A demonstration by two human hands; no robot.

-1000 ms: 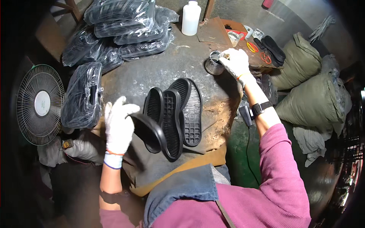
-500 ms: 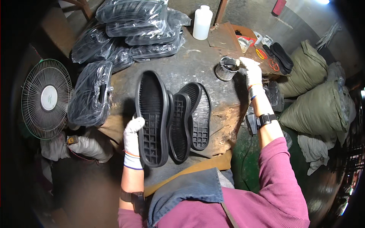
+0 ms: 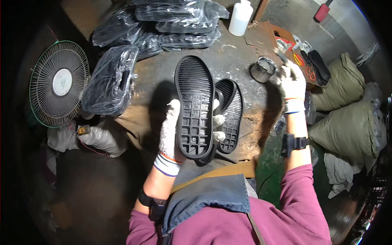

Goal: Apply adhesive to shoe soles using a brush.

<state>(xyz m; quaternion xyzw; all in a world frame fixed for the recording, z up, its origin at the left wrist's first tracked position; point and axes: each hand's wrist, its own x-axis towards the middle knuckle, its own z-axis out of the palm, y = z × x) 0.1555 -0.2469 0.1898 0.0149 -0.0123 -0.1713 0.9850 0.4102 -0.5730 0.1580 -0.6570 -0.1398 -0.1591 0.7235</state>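
My left hand (image 3: 169,126), in a white knit glove, grips a black shoe sole (image 3: 195,110) by its sides and holds it up over the table. The fingertips show at its right edge. The ribbed toe points away from me, and the gridded heel is near. Partly behind it, more black soles (image 3: 233,122) lie on the table. My right hand (image 3: 293,79), gloved too, is closed just right of a small dark-stained tin (image 3: 263,70). A small grey brush-like tool (image 3: 281,55) sticks out from its fingers; its kind is not clear.
Plastic-wrapped bundles (image 3: 110,81) are piled at the left and back of the table (image 3: 163,65). A white bottle (image 3: 241,18) stands at the back. Scissors (image 3: 310,73) and dark insoles (image 3: 319,65) lie far right. A fan (image 3: 61,83) stands left; green sacks (image 3: 347,122) stand right.
My left hand has lifted the sole off to the right and turned its inner side more toward me. The right hand has drawn away from the tin's rim, rightward. The view has shifted.
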